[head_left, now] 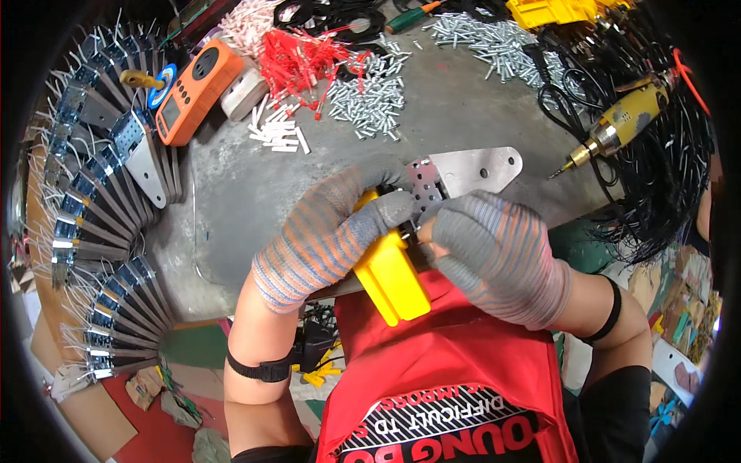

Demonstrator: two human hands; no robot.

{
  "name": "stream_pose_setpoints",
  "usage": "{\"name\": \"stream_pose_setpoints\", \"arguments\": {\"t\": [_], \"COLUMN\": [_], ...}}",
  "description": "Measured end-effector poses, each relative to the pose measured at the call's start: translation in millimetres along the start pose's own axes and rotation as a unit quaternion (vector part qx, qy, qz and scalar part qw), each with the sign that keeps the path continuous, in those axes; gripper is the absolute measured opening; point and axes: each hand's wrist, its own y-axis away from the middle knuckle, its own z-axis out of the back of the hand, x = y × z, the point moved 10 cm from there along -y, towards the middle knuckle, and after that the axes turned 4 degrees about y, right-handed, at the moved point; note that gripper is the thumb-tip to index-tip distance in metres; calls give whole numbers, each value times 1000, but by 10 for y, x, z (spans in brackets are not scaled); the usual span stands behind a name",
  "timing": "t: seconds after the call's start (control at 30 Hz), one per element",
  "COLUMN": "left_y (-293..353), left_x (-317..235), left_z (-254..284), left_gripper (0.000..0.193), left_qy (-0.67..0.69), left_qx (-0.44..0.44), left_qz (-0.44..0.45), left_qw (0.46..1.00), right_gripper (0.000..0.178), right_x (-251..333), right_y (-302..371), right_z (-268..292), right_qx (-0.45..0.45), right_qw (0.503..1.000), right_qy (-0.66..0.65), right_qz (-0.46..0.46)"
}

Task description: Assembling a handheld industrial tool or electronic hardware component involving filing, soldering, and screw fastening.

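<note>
My left hand [328, 231], in a striped knit glove, is closed round a yellow plastic housing [392, 282] near the table's front edge. A silver metal plate [467, 171] with a rounded end and holes lies just beyond it, joined to a perforated bracket [424, 185] that touches my left fingertips. My right hand [502, 258], gloved likewise with a bare fingertip showing, is closed in a pinch at the bracket's near side. Whatever its fingers hold is hidden. Small dark parts show between the two hands.
Silver screws [370, 96], red wire pieces [297, 62] and white sleeves [276, 131] lie in piles at the back. An orange meter [197, 89] stands left, by rows of metal plates [96, 197]. A yellow power screwdriver [621, 119] and black cables [656, 185] lie right.
</note>
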Motion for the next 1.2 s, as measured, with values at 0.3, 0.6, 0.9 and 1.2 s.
{"name": "stream_pose_setpoints", "arguments": {"t": [0.3, 0.6, 0.9, 1.2], "left_y": [112, 132, 33, 42], "left_x": [-143, -95, -116, -74], "left_z": [-14, 37, -4, 16], "left_gripper": [31, 31, 38, 29], "left_qy": [22, 53, 18, -25], "left_qx": [-36, -62, -26, -38], "left_qz": [-33, -7, -26, -25], "left_qw": [999, 997, 999, 999], "right_gripper": [32, 27, 53, 50], "right_x": [-1024, -1827, -1189, -1417], "right_y": [1000, 1093, 412, 619], "right_z": [1098, 1243, 926, -16], "right_qx": [-446, -495, -338, -416], "right_qw": [837, 773, 538, 503], "right_qy": [-160, -198, -771, -705], "right_qz": [-275, -343, -48, -277]}}
